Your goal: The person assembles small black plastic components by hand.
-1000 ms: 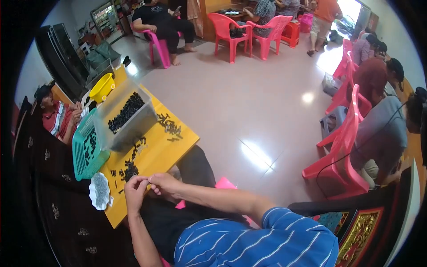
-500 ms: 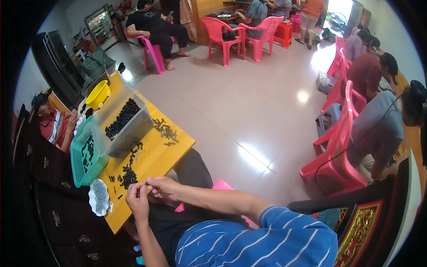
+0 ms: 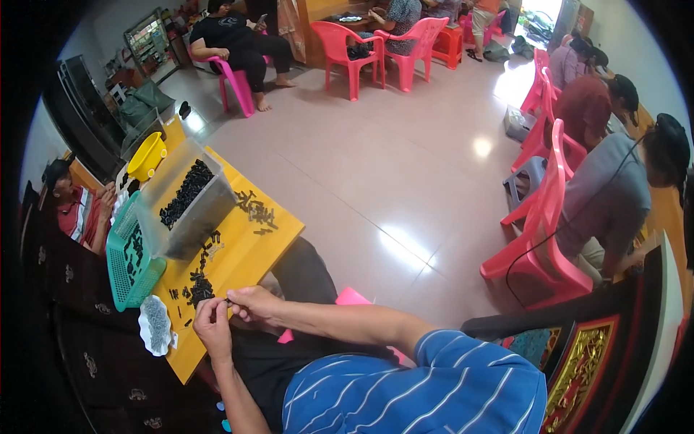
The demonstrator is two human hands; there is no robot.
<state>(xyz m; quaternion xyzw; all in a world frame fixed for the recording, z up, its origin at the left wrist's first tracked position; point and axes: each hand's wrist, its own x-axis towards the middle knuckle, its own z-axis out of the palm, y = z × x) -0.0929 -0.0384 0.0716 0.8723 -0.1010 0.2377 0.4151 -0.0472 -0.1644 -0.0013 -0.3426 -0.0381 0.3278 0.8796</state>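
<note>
My left hand (image 3: 215,331) and my right hand (image 3: 254,304) meet over the near edge of a yellow table (image 3: 278,242). Their fingertips pinch a small dark piece (image 3: 228,301) between them, too small to make out its kind. Just beyond my fingers lies a heap of small black plastic parts (image 3: 201,289), with a few strewn toward the bin. A white scalloped dish (image 3: 144,329), left of my left hand, holds many tiny greyish pieces. Farther off, a clear plastic bin (image 3: 210,220) contains a mass of black parts (image 3: 188,194).
A green basket (image 3: 150,281) with black pieces stands left of the bin, a yellow basin (image 3: 148,154) behind it. Loose dark parts (image 3: 254,210) lie right of the bin. A person in red (image 3: 85,217) sits across; others sit on pink chairs (image 3: 538,249) at right.
The whole view has shifted slightly, so the table and room appear a little farther left and up. Both hands stay together at the small piece, with only slight finger movement.
</note>
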